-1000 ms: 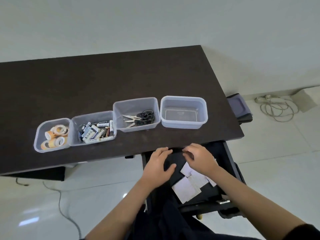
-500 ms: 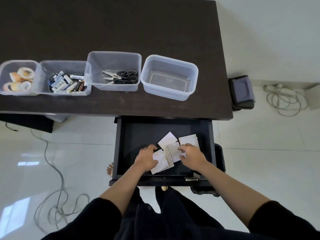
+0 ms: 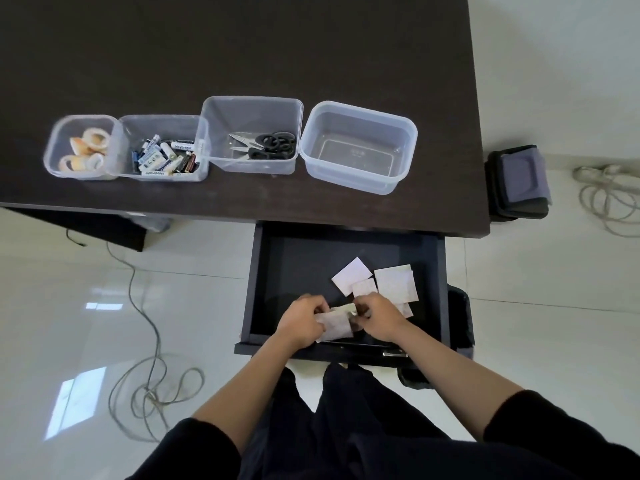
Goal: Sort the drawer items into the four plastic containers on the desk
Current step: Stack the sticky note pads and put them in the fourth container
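We see both hands in the open drawer (image 3: 258, 271): the left hand (image 3: 303, 320) and right hand (image 3: 379, 318) pinch paper slips (image 3: 334, 323). More slips (image 3: 394, 284) lie at their 1 o'clock. Paper seems light and floppy; we would hold the edges.

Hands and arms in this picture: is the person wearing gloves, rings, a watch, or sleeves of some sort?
Both the left hand and the right hand are bare: no gloves, and no rings or watch that I can see. The forearms are uncovered too. Black sleeves begin near the elbows on both arms, plain with no visible markings.
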Demonstrator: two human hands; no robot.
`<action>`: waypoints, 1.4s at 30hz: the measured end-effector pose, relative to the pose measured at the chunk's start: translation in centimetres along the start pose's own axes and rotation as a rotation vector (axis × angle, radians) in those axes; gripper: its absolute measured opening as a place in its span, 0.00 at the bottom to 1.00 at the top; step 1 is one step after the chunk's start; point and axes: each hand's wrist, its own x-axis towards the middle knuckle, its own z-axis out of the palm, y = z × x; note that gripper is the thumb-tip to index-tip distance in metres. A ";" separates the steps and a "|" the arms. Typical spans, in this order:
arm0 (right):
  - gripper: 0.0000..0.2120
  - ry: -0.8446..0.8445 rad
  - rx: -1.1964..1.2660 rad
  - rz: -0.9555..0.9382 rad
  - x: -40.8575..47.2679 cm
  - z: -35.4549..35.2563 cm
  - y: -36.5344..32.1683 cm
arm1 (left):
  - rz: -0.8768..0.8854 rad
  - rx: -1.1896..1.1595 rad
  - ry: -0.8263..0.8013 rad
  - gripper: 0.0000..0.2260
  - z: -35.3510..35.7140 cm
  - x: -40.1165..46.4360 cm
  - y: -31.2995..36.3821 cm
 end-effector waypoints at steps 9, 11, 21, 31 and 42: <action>0.05 0.213 0.245 0.076 -0.8 -1.7 -0.7 | -0.100 -0.242 0.105 0.09 -1.9 -1.0 -0.1; 0.05 0.269 0.326 0.055 -1.0 -2.3 -1.2 | -0.110 -0.302 0.113 0.13 -2.2 -1.0 0.1; 0.11 0.343 0.440 -0.136 -1.6 -2.8 -4.1 | -0.158 -0.604 0.132 0.12 -2.9 -1.4 1.8; 0.09 0.593 0.667 -0.029 -1.4 -2.8 -5.5 | -0.117 -0.453 0.302 0.23 -3.5 -1.7 2.2; 0.20 0.539 0.537 -0.102 -1.7 -2.5 -5.6 | 0.240 -0.037 0.421 0.24 -4.0 -1.6 5.1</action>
